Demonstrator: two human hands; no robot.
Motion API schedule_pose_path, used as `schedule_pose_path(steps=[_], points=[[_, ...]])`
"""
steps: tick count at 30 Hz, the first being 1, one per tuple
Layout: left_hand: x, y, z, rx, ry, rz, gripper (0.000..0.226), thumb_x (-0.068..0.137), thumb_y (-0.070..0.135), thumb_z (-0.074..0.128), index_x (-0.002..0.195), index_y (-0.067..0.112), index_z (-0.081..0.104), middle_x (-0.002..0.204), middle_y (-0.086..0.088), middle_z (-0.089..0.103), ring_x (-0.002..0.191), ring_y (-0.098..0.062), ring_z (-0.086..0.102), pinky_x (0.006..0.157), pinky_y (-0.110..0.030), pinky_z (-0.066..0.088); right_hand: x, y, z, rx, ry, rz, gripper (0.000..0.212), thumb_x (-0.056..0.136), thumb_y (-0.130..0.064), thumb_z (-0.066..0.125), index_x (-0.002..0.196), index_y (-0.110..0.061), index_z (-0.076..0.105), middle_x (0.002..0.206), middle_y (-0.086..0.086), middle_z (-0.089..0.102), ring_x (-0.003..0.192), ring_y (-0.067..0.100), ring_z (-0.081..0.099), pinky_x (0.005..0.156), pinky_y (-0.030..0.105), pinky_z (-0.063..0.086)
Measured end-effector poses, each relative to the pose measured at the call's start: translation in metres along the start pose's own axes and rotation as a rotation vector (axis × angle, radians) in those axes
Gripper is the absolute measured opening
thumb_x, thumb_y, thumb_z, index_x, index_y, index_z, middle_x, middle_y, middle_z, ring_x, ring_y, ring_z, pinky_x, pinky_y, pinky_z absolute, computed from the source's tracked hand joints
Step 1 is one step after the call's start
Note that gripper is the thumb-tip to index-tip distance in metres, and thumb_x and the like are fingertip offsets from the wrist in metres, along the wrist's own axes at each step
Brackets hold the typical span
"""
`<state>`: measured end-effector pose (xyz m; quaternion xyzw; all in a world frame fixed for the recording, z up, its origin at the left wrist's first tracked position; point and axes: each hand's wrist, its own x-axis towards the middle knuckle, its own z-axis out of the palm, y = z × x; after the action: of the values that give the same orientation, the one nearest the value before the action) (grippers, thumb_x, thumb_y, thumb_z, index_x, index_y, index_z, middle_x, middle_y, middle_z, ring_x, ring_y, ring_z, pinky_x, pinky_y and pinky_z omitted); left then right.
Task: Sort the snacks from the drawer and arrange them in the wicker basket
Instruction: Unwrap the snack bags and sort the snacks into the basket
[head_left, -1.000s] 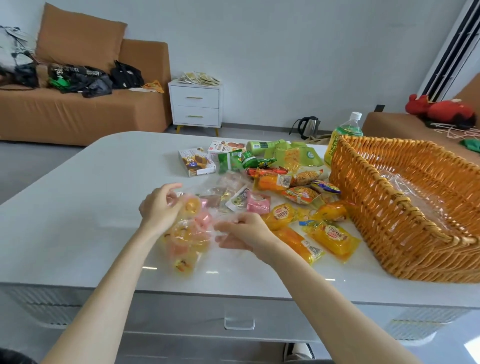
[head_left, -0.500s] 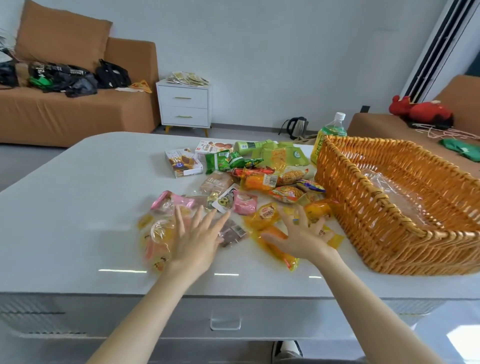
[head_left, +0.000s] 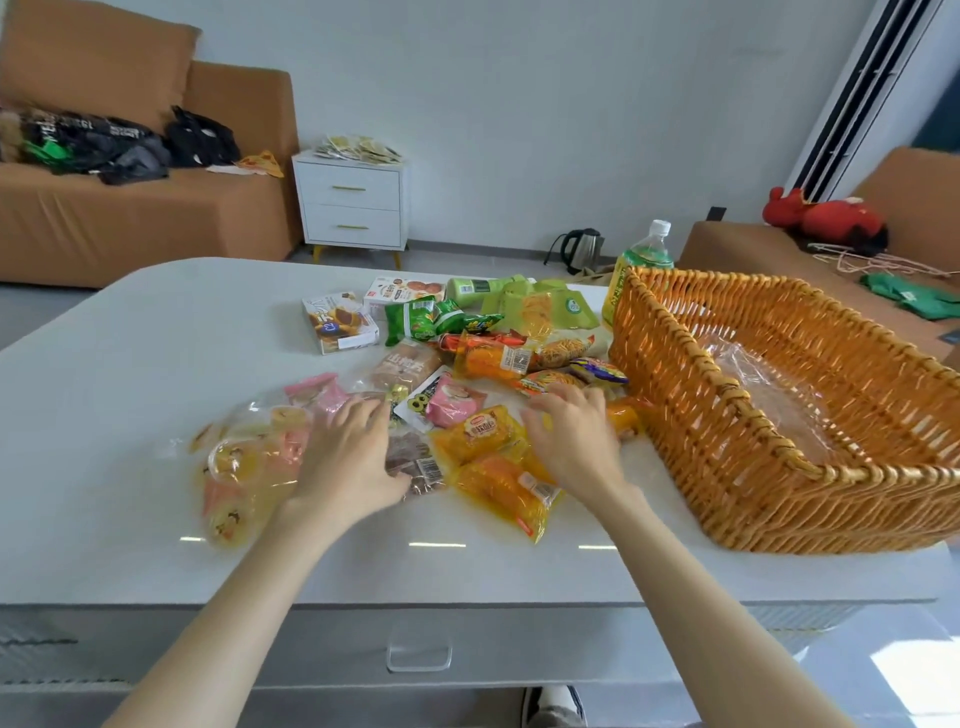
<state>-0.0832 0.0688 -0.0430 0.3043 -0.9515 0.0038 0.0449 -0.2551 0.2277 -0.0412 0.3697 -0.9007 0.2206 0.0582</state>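
At the far left we see a brown sofa with dark bags on it, and beside it a white cabinet against the wall. Nearer to us stands the pale table, where the snacks lie spread in a loose heap. Leftmost in that heap is a clear bag of jelly cups, with pink packets just behind it. The left grip lies released, palm down and fingers straight, resting on the edge of the bag and a dark brown packet. Further back on the table lie a biscuit box and green packets. Below the table edge we see a drawer handle. Between the two hands sit yellow packets, one lying nearer to us than the other. The right grip is also released, fingers spread and resting on the yellow packets, grasping nothing. Just beyond its fingertips is an orange packet, close against the basket wall. A kettle stands on the floor behind, and a green bottle stands at the basket's far corner. The wicker basket sits on the right part of the table, holding only a clear plastic sheet; none of the snacks are in it. On a seat at the far right lies a red plush toy.
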Motion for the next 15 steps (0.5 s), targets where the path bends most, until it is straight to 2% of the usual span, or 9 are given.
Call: schedule_pose_path(steps=[1, 3, 6, 7, 9, 10, 12, 15], points=[[0.003, 0.009, -0.005, -0.051, 0.037, 0.030, 0.081, 0.083, 0.043, 0.056, 0.150, 0.013, 0.022, 0.153, -0.003, 0.030, 0.141, -0.021, 0.026, 0.118, -0.042, 0.016, 0.008, 0.009, -0.003, -0.057, 0.077, -0.009, 0.036, 0.098, -0.036, 0.048, 0.122, -0.017, 0.066, 0.138, 0.004, 0.053, 0.126, 0.027, 0.038, 0.101, 0.038, 0.034], [0.009, 0.028, -0.015, -0.163, 0.093, 0.083, 0.074, 0.086, 0.038, 0.053, 0.150, 0.015, 0.024, 0.151, 0.000, 0.032, 0.136, -0.020, 0.033, 0.109, -0.034, 0.031, 0.024, 0.029, -0.009, -0.132, 0.113, 0.011, 0.035, 0.098, -0.030, 0.049, 0.122, -0.012, 0.065, 0.132, 0.006, 0.058, 0.123, 0.027, 0.045, 0.106, 0.039, 0.032], [0.024, 0.053, -0.024, -0.238, 0.127, 0.147, 0.063, 0.093, 0.036, 0.048, 0.150, 0.021, 0.026, 0.151, 0.006, 0.032, 0.131, -0.015, 0.039, 0.092, -0.029, 0.044, 0.037, 0.052, -0.010, -0.177, -0.025, 0.107, 0.035, 0.101, -0.027, 0.037, 0.120, -0.014, 0.063, 0.123, 0.005, 0.062, 0.117, 0.026, 0.053, 0.112, 0.044, 0.027], [0.032, 0.062, -0.026, -0.252, 0.127, 0.170, 0.059, 0.095, 0.036, 0.047, 0.149, 0.023, 0.028, 0.150, 0.007, 0.033, 0.129, -0.014, 0.042, 0.087, -0.027, 0.046, 0.038, 0.057, -0.010, -0.179, -0.070, 0.144, 0.035, 0.102, -0.027, 0.033, 0.120, -0.016, 0.061, 0.121, 0.006, 0.063, 0.114, 0.027, 0.056, 0.107, 0.044, 0.033], [0.051, 0.081, -0.025, -0.311, 0.111, 0.211, 0.053, 0.098, 0.034, 0.045, 0.148, 0.023, 0.031, 0.148, 0.005, 0.037, 0.123, -0.013, 0.048, 0.080, -0.025, 0.048, 0.040, 0.064, -0.011, -0.179, -0.084, 0.207, 0.033, 0.101, -0.024, 0.032, 0.122, -0.018, 0.057, 0.116, 0.010, 0.064, 0.105, 0.031, 0.060, 0.085, 0.040, 0.047], [0.062, 0.092, -0.022, -0.337, 0.097, 0.232, 0.051, 0.099, 0.032, 0.044, 0.147, 0.021, 0.033, 0.147, 0.003, 0.039, 0.121, -0.014, 0.050, 0.080, -0.025, 0.048, 0.042, 0.067, -0.012, -0.205, -0.072, 0.231, 0.031, 0.101, -0.020, 0.033, 0.123, -0.017, 0.054, 0.113, 0.011, 0.064, 0.100, 0.032, 0.061, 0.075, 0.037, 0.047], [0.085, 0.115, -0.011, -0.347, 0.057, 0.277, 0.046, 0.100, 0.029, 0.042, 0.144, 0.018, 0.038, 0.146, -0.001, 0.042, 0.117, -0.018, 0.055, 0.079, -0.027, 0.048, 0.046, 0.070, -0.014, -0.264, -0.035, 0.277, 0.027, 0.100, -0.016, 0.035, 0.123, -0.016, 0.049, 0.106, 0.011, 0.064, 0.095, 0.031, 0.062, 0.066, 0.034, 0.041], [0.113, 0.147, 0.013, -0.329, -0.036, 0.357, 0.041, 0.100, 0.027, 0.044, 0.139, 0.015, 0.045, 0.139, -0.004, 0.045, 0.125, -0.025, 0.046, 0.090, -0.038, 0.045, 0.055, 0.074, -0.015, -0.255, 0.001, 0.317, 0.026, 0.097, -0.007, 0.040, 0.119, -0.014, 0.051, 0.110, 0.009, 0.062, 0.101, 0.030, 0.060, 0.075, 0.037, 0.046]])
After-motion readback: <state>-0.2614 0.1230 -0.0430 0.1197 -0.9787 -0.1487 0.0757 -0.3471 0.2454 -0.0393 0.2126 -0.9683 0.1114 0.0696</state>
